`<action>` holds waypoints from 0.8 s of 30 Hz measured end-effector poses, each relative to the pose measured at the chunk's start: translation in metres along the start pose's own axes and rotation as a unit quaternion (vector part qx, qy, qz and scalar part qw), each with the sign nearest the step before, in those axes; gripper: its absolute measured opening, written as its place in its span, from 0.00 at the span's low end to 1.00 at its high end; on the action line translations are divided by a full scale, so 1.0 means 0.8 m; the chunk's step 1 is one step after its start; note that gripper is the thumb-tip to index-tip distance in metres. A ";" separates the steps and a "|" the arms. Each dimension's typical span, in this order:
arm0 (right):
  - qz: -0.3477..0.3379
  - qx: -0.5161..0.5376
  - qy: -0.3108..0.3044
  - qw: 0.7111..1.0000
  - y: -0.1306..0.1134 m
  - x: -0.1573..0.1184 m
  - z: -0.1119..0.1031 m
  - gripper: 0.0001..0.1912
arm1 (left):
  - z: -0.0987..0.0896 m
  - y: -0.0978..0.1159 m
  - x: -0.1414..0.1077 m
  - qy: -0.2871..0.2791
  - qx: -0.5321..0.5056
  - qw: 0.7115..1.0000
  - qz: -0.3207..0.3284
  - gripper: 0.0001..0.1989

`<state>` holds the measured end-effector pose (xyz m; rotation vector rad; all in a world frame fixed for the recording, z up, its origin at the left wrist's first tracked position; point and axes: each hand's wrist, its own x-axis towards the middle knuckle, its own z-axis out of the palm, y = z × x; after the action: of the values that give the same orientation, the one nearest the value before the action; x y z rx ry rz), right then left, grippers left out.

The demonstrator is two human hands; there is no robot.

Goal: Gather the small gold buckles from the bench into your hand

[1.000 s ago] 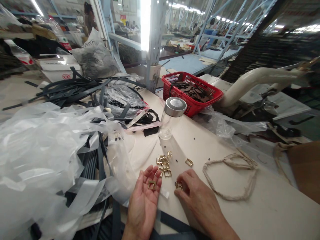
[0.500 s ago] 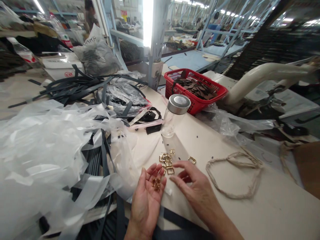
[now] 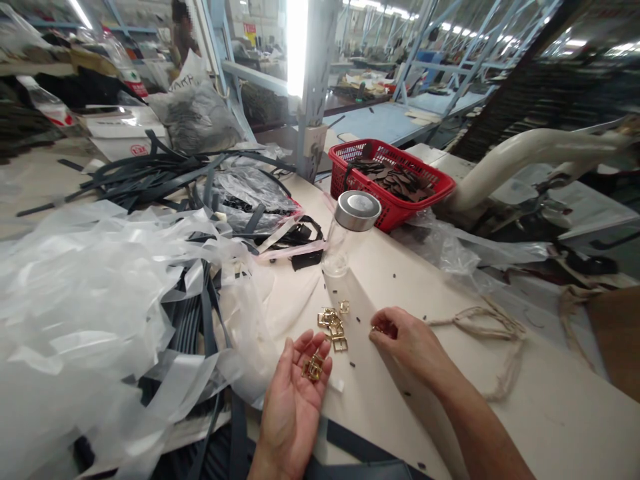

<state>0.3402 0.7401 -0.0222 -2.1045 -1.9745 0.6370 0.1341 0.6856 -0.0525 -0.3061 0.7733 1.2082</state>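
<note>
My left hand (image 3: pixel 300 400) is turned palm up with its fingers curled. A few small gold buckles (image 3: pixel 313 368) lie cupped in it. Just beyond its fingertips, a loose pile of gold buckles (image 3: pixel 331 321) rests on the pale tabletop (image 3: pixel 450 413). To the right of the pile, my right hand (image 3: pixel 407 337) is closed in a pinch low over the table. A bit of gold metal, one buckle, shows between its thumb and fingers; most of it is hidden.
Behind the pile stands a clear glass bottle (image 3: pixel 340 247) with a silver lid. A red basket (image 3: pixel 420 207) of dark pieces is beyond it. Translucent plastic sheeting (image 3: pixel 90 320) and dark straps (image 3: pixel 150 173) cover the left. A beige cord (image 3: pixel 500 327) lies at right.
My right hand has moved right, away from the pile, and closed on the buckle that lay apart there. My left hand stays nearly in place with its buckles.
</note>
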 end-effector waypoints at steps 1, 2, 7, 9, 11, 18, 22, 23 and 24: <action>-0.003 0.000 -0.009 1.000 -0.002 0.001 -0.002 0.03 | 0.000 0.000 0.000 0.000 0.000 1.000 0.002 0.12; -0.007 0.001 -0.018 1.000 -0.003 0.000 -0.003 0.02 | -0.001 -0.001 0.000 0.000 0.000 1.000 0.004 0.12; -0.017 0.039 -0.038 0.998 -0.021 -0.021 0.009 0.03 | -0.002 -0.001 0.001 0.001 -0.001 1.000 0.003 0.12; -0.034 0.122 -0.052 0.991 -0.038 -0.036 0.017 0.02 | -0.002 -0.001 0.001 -0.003 -0.002 1.000 -0.005 0.13; -0.069 0.240 -0.099 0.963 -0.057 -0.046 0.020 0.03 | 0.000 -0.001 0.000 -0.014 -0.009 1.000 -0.008 0.13; 0.004 0.074 0.080 0.994 -0.071 0.011 0.018 0.15 | 0.001 -0.001 0.000 0.007 -0.006 1.000 -0.025 0.11; -0.006 0.027 0.085 0.996 -0.068 0.046 0.041 0.03 | -0.001 -0.001 0.002 0.014 -0.021 1.000 -0.016 0.10; -0.017 0.034 0.080 0.996 -0.068 0.049 0.045 0.01 | -0.001 -0.001 0.002 0.019 -0.023 0.999 -0.013 0.11; -0.027 0.047 0.074 0.996 -0.067 0.050 0.047 0.02 | 0.000 0.000 0.001 0.021 -0.024 0.999 -0.009 0.11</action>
<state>0.2763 0.7787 -0.0405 -1.9757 -1.8768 0.5353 0.1345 0.6863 -0.0534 -0.3775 0.7764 1.2079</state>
